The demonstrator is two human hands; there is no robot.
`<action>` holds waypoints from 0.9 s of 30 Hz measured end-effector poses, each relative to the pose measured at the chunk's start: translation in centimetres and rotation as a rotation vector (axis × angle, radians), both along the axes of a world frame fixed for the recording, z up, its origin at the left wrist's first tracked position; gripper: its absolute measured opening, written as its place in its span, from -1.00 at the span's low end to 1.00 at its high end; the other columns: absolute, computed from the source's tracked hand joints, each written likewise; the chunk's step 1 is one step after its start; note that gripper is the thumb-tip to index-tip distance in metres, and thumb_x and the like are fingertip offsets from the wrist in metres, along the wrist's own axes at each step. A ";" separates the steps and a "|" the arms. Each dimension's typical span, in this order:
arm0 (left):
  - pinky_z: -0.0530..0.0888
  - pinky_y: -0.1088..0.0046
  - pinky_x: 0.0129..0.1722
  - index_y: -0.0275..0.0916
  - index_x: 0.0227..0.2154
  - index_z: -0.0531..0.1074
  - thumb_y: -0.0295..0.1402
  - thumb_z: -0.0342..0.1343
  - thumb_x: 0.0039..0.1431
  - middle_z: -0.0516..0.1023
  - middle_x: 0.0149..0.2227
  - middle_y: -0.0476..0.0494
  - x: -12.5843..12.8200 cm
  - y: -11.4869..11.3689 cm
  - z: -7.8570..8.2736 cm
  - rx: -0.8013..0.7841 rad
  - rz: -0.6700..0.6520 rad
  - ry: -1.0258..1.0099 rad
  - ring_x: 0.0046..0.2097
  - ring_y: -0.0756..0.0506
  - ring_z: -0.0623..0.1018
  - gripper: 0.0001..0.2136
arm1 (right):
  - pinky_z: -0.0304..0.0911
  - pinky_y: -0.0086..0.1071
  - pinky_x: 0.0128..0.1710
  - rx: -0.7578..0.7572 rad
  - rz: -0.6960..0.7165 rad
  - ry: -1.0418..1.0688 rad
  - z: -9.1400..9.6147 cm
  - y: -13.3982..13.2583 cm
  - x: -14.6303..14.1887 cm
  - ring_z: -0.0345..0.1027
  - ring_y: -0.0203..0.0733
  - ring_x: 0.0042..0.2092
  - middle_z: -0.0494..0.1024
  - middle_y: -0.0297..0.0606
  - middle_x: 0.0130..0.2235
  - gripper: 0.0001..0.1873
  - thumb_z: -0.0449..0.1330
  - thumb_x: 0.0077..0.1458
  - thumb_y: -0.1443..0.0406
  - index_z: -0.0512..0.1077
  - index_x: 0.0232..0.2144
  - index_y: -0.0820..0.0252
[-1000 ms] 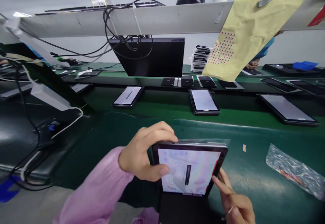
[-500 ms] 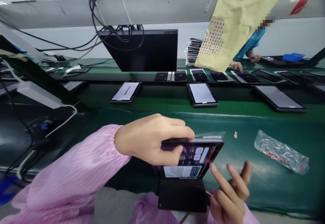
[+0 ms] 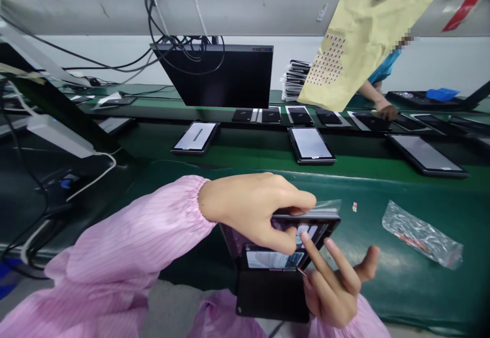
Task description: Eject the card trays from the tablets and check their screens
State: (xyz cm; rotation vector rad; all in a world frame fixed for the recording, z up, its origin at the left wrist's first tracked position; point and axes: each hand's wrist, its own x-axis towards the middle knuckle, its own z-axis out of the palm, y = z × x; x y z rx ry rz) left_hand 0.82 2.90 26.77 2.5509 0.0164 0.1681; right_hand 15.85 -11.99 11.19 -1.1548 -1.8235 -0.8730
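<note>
The left hand [image 3: 264, 213] clamps the tablet [image 3: 275, 260] over its top edge, thumb across the screen, and has slid rightward along that edge since half a second ago. The right hand [image 3: 333, 287] pinches a thin stick [image 3: 301, 271], its other fingers spread; the index finger, earlier at the tablet's right edge, now lies over the screen. Whether that fingertip touches is hard to tell. The left hand hides much of the screen, and its fingertips are out of sight behind the tablet. The tablet leans at the table's [image 3: 413, 287] near edge, its dark purple screen showing pale tiles; a second ago it was mostly white. A black flap [image 3: 271, 294] spreads below the tablet. Right of the tablet lie a sticker [image 3: 354, 207] and a clear bag [image 3: 421, 236].
</note>
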 end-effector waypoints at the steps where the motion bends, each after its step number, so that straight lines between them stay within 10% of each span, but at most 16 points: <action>1: 0.14 0.50 -0.55 -0.17 -0.52 0.02 -0.49 0.09 -0.07 0.14 -0.54 0.12 0.1 0.0 0.0 0.004 -0.002 0.004 -0.53 0.06 0.12 -0.72 | -0.46 0.18 0.32 -0.011 -0.003 0.004 0.0 -0.1 -0.1 0.45 -0.17 -0.17 0.65 -0.40 -0.27 -0.69 0.00 0.20 0.35 0.13 -0.59 0.07; 10: 0.25 0.53 -0.49 -0.22 -0.57 0.16 -0.53 0.02 0.10 0.24 -0.53 0.05 -0.9 0.3 0.0 -0.032 0.034 -0.116 -0.50 0.07 0.22 -0.79 | -0.48 0.17 0.32 -0.095 0.041 0.025 0.4 -0.5 0.4 0.42 -0.10 -0.07 0.65 -0.33 -0.23 -0.72 0.01 0.20 0.32 0.16 -0.57 0.07; 17: 0.46 0.61 -0.44 -0.28 -0.38 0.42 -0.46 0.13 0.20 0.49 -0.33 -0.10 -4.9 -0.2 -0.8 -0.277 0.251 -0.326 -0.37 0.05 0.49 -0.96 | 0.35 -0.32 -0.10 -0.395 0.280 0.198 9.9 0.2 2.5 0.46 -0.17 -0.12 0.62 -0.22 -0.25 -0.88 0.11 0.17 0.40 0.38 -0.24 0.15; 21: 0.47 0.57 -0.39 -0.28 -0.36 0.41 -0.49 0.07 0.24 0.50 -0.36 -0.08 -5.6 -1.2 -2.2 -0.235 0.328 -0.462 -0.36 0.03 0.51 -0.94 | 0.26 -0.50 -0.45 -0.510 0.318 0.073 14.5 2.9 0.7 0.39 -0.37 -0.44 0.53 -0.36 -0.42 -0.92 0.08 0.24 0.37 0.38 -0.26 0.16; 27: 0.48 0.57 -0.34 -0.27 -0.33 0.39 -0.51 0.01 0.27 0.50 -0.35 -0.08 -6.0 -1.8 -3.1 -0.172 0.350 -0.531 -0.33 0.03 0.52 -0.91 | 0.08 -0.46 -0.57 -0.621 0.330 -0.128 15.5 5.0 -0.5 0.17 -0.39 -0.57 0.39 -0.43 -0.53 -0.87 0.01 0.28 0.39 0.35 -0.27 0.18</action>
